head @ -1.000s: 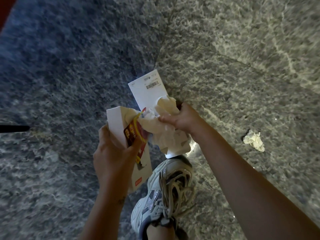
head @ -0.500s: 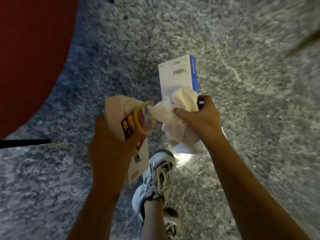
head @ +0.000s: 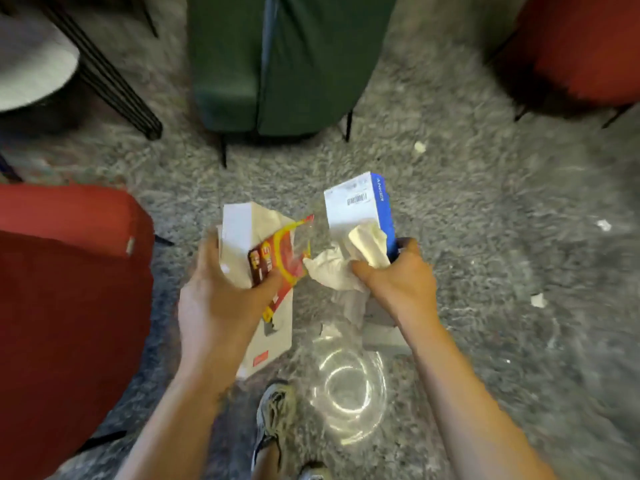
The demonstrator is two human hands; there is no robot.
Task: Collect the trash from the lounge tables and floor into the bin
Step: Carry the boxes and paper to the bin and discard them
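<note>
**Me:** Grey speckled floor (head: 485, 358) all round me, a green chair (head: 291, 64) straight ahead, a red chair (head: 69, 306) close on my left. No bin in view.

**Friend:** What are you holding?

**Me:** Both hands are full. My left hand (head: 221, 299) is curled round a white box (head: 239, 230), with the thumb pinning a red-and-yellow wrapper (head: 284, 261) against its face. My right hand (head: 398, 282) grips a white-and-blue box (head: 360, 209) with crumpled napkins (head: 332, 271) bunched against it. A clear plastic cup (head: 346, 386) shows blurred below that hand. I can't tell how it's held.

**Friend:** And the rest of the trash?

**Me:** On the floor to my right. The nearest scrap (head: 538, 300) lies just beyond my right forearm, a second scrap (head: 603, 224) is further out, and a third scrap (head: 419, 146) sits near the green chair's leg.

**Friend:** Can you grab those now?

**Me:** I judge not. The napkins and wrapper are light and only pinched, so loosening a finger to reach down would likely drop them. I'd do better to press both thumbs firmly, keep the boxes level and close to my body, and carry this load to the bin. Then I can come back with free hands for the scraps.
</note>
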